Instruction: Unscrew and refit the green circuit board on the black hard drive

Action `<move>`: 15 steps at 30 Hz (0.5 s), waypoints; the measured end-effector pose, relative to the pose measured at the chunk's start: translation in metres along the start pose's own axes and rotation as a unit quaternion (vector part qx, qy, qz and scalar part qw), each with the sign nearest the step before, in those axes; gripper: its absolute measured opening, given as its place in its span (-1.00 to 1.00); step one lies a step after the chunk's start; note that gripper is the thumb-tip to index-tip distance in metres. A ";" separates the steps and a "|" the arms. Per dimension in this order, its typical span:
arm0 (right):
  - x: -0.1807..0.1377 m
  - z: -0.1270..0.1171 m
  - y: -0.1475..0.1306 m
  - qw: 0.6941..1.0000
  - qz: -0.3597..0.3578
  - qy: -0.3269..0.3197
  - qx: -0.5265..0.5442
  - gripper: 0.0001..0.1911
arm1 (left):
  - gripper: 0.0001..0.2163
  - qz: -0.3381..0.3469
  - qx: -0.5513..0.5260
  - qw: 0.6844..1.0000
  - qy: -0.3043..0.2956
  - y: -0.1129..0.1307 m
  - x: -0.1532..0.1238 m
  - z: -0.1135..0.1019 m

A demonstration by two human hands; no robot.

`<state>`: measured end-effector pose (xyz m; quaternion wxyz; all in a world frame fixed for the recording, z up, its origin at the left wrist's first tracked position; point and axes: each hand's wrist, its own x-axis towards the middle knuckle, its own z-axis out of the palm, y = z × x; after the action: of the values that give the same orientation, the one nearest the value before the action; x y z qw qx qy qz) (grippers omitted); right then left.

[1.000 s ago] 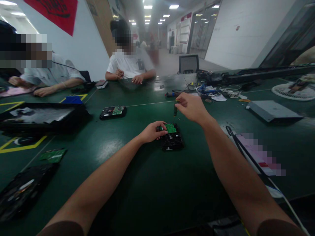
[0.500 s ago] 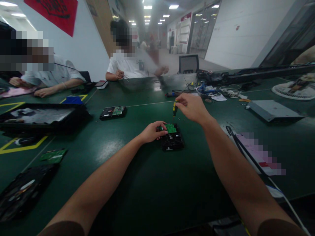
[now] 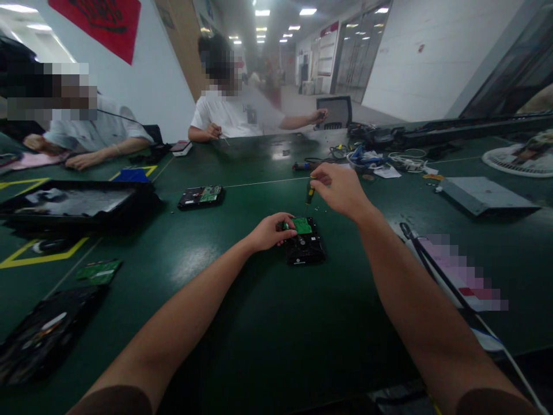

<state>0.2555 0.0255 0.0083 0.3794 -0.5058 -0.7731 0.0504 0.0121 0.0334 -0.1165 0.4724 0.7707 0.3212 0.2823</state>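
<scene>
A black hard drive with a green circuit board on its upper face lies on the table in front of me. My left hand is closed on its left side, thumb and fingers at the edge of the board. Above the far edge of the drive, my right hand pinches a green-and-yellow screwdriver by the top of its handle. The screwdriver points down, its thin shaft reaching toward the board's far edge; whether the tip touches I cannot tell. Small screws lie just beyond the drive.
Another hard drive lies farther left, near a black tray-like casing. At the near left are a loose circuit board and a black drive. Cables and a grey metal box occupy the right. Two people sit across the table.
The screwdriver has come down slightly toward the drive, and its shaft now shows. My left hand stays on the drive. The person opposite has stretched an arm out to the right.
</scene>
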 end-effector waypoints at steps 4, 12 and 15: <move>-0.001 0.000 -0.001 1.000 0.018 0.017 0.016 -0.92 | -0.74 -0.006 0.002 1.000 -0.002 0.000 0.000 0.000; 0.000 0.002 -0.001 1.000 -0.004 0.007 0.007 -0.88 | -0.75 -0.004 -0.003 1.000 -0.001 0.003 -0.001 -0.001; 0.000 0.001 0.000 1.000 0.010 0.015 0.000 -0.87 | -0.75 -0.009 0.000 1.000 0.001 0.002 -0.001 -0.001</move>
<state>0.2546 0.0256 0.0074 0.3902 -0.5146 -0.7621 0.0467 0.0115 0.0326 -0.1145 0.4748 0.7676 0.3282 0.2786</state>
